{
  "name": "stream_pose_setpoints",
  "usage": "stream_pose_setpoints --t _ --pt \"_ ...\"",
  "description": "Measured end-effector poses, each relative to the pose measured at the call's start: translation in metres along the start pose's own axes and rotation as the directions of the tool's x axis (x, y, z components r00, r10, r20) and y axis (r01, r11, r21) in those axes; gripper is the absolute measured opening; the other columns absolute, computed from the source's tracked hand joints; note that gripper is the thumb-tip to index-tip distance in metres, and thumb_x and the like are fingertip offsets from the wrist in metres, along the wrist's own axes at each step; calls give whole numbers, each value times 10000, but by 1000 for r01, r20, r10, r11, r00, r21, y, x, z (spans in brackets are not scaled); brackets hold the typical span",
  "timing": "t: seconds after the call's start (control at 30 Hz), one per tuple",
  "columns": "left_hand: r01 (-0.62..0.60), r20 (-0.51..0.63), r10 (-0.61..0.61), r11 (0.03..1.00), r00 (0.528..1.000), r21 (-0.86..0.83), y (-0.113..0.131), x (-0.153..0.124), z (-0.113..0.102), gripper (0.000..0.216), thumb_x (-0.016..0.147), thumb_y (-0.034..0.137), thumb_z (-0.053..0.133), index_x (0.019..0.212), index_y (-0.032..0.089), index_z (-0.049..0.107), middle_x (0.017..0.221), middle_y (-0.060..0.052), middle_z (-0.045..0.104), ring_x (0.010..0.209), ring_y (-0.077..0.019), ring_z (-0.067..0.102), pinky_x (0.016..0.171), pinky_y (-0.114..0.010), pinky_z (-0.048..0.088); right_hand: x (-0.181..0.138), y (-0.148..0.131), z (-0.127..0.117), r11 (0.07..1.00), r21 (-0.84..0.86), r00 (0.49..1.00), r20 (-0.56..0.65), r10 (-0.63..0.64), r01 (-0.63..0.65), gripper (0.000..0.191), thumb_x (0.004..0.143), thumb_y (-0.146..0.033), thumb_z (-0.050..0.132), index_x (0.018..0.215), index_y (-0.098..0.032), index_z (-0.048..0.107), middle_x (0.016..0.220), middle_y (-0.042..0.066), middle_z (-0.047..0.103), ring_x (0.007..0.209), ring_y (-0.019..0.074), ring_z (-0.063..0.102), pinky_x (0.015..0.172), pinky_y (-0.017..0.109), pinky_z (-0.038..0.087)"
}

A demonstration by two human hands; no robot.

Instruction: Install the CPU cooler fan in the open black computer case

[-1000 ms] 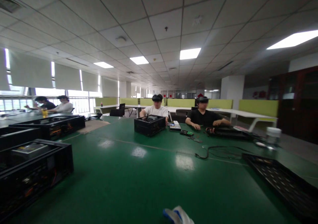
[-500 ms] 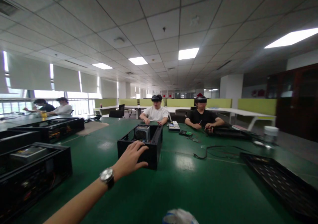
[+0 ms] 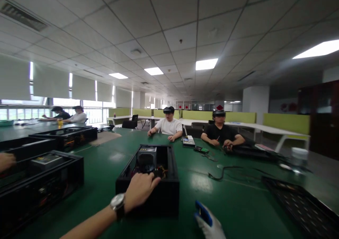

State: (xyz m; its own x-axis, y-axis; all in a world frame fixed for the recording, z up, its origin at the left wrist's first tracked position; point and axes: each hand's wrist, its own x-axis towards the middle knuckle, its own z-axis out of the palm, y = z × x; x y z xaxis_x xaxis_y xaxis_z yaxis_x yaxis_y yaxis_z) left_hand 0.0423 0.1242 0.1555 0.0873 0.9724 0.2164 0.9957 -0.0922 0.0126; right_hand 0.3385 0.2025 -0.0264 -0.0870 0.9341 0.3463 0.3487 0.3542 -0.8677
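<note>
A black desktop computer case lies on the green table in front of me, its upper side uncovered. Inside it I see a grey power supply and some coloured wires. My left hand, bare with a wristwatch, has its fingers curled over the case's near rim. My right hand wears a white glove with blue fingers. It hangs low over the table to the right of the case, apart from it, with a gap between thumb and fingers and nothing seen in it.
More opened computer cases stand at left, with another person's hand over one. A black perforated panel lies at right. Black cable, a green circuit board and a white-lidded jar lie beyond. Two people sit opposite.
The case has come nearer to me and turned slightly. My left hand has curled from spread fingers onto its rim. My gloved right hand has risen further into view.
</note>
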Motion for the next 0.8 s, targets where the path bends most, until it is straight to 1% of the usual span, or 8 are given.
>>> stream_pose_setpoints --t 0.1,0.2,0.27,0.37,0.53,0.63,0.7,0.8 --pt "-198 241 247 958 939 -208 14 -101 -46 355 1077 485 373 1135 347 695 1067 32 762 965 -189 730 818 -263 520 0 4 -5 995 20 993 -54 101 -100 725 732 -665 633 1262 -173 693 1057 96 798 1070 336 735 873 393 594" --pt "-314 402 555 792 728 -523 11 -173 -94 294 1071 382 454 1295 379 644 1059 37 773 887 -181 741 689 -246 495 -2 1 -5 987 22 987 -22 160 -160 804 681 -646 692 1310 -146 664 1113 125 785 1112 350 714 939 415 562" --pt "-332 372 537 806 757 -489 4 -194 -105 331 1042 289 526 1353 376 600 1135 17 749 968 -207 727 769 -263 519 -4 -4 -2 982 35 982 -5 186 -186 799 651 -631 727 1278 -139 683 1096 133 788 1079 346 722 933 417 561" --pt "-410 298 446 895 844 -177 -7 -198 -80 679 867 282 778 1470 329 469 1308 -85 650 1139 -312 651 962 -408 530 -7 -21 -2 967 150 978 -5 209 -206 798 601 -602 789 1222 -108 701 1020 140 797 969 329 745 874 408 581" --pt "-617 452 514 779 729 110 -10 -183 -18 868 724 471 870 1453 240 460 1223 -212 624 1067 -384 645 807 -481 601 -32 -93 -35 964 238 993 55 105 -115 748 589 -548 848 1209 -162 684 1060 107 789 969 311 745 850 402 598" --pt "-670 489 533 726 690 155 -5 -179 -26 793 713 510 875 1378 275 513 1182 -192 611 997 -362 666 716 -428 609 -63 -161 -57 1000 -6 992 124 -26 27 545 615 -498 862 1066 -225 723 970 51 795 885 270 744 749 329 583" --pt "-674 426 567 723 705 152 -1 -186 -52 867 678 477 913 1411 309 483 1268 -194 569 1004 -358 672 706 -415 612 -83 -206 -55 971 -127 939 308 -154 201 391 667 -435 861 978 -239 730 858 15 781 773 224 725 675 283 552" --pt "-588 273 540 796 796 141 -2 -217 -103 1117 581 431 980 1508 353 361 1443 -182 467 1137 -362 643 826 -434 620 -102 -253 -9 847 -92 703 608 -368 523 290 693 -260 867 944 -207 732 892 30 775 795 206 717 735 274 549"
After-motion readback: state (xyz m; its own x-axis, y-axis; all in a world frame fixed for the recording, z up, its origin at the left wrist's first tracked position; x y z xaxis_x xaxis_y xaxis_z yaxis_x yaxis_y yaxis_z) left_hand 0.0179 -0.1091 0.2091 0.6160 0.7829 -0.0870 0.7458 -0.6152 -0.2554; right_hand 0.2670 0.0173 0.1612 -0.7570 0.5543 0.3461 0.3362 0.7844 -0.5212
